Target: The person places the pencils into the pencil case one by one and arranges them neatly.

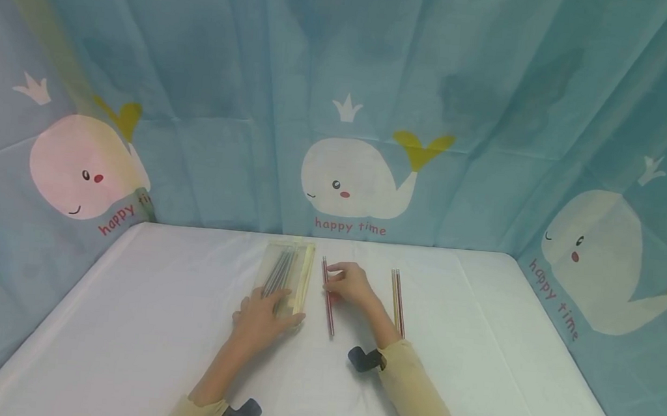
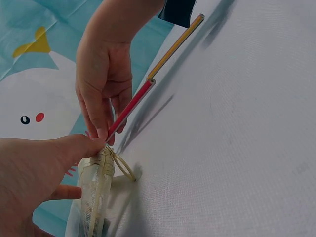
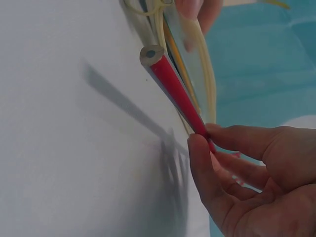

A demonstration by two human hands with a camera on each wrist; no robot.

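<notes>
My right hand [image 1: 353, 286] pinches a red striped pencil [image 3: 180, 94] between thumb and fingers near its middle, its flat unsharpened end pointing toward me. Just left of it, a translucent mesh pencil case [image 1: 307, 265] with a pale yellow zip edge lies on the table. Several dark pencils [image 1: 279, 272] show through the mesh, and a yellow pencil [image 3: 177, 59] appears by it in the right wrist view. My left hand [image 1: 262, 323] grips the near part of the case, thumb on the right side and fingers across the left, hiding that end.
Right of my right forearm, a yellow pencil and a red pencil [image 1: 401, 298] lie side by side on the white table [image 1: 502, 378], partly behind the wrist. A blue whale-print curtain [image 1: 224, 180] closes off the back and both sides. A zip pull loop [image 2: 123, 167] hangs from the case.
</notes>
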